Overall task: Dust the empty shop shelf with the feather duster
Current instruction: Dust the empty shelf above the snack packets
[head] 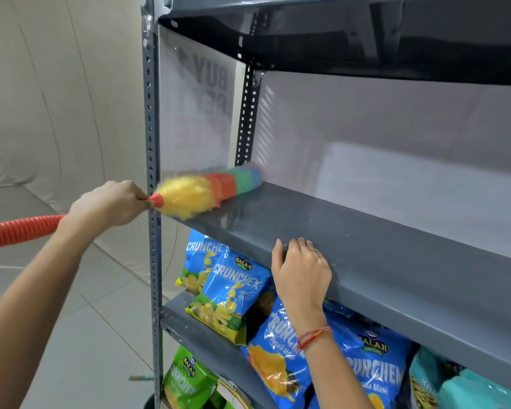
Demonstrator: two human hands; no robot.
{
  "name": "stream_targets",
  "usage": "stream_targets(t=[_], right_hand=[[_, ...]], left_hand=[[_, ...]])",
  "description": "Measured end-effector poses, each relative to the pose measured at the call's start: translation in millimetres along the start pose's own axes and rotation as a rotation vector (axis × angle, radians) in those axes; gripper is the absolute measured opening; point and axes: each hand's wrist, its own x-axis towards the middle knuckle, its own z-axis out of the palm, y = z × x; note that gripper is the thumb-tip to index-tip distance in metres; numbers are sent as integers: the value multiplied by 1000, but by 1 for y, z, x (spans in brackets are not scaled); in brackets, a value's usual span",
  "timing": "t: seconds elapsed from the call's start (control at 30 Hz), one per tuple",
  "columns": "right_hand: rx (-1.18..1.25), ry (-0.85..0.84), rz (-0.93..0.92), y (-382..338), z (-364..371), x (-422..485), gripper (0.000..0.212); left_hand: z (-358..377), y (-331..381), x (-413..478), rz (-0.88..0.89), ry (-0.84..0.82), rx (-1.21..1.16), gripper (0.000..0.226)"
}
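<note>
A bare grey metal shelf (366, 240) runs from centre to the right edge. The feather duster (207, 191), with yellow, red, green and blue fluff, lies across the shelf's left end, blurred by motion. My left hand (109, 206) is closed around its ribbed orange handle (18, 231), just outside the rack's left upright. My right hand (301, 271) rests on the shelf's front lip with fingers curled over the edge, well to the right of the duster head.
A perforated grey upright (152, 143) stands between my left hand and the shelf. Another grey shelf (366, 39) hangs above. Blue and green crisp bags (233, 293) fill the shelves below. A tiled floor (71, 335) and a beige wall lie to the left.
</note>
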Motion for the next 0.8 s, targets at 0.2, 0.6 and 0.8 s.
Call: stream_targets(t=[0.2, 0.6, 0.8], right_hand=[[16, -7, 6, 1, 1, 1, 47], [27, -22, 9, 2, 1, 1, 50], [48, -7, 14, 2, 0, 0, 47]], left_hand=[[2, -14, -7, -115, 119, 145, 41], [35, 23, -26, -79, 131, -4, 39], [45, 44, -30, -60, 119, -64, 38]])
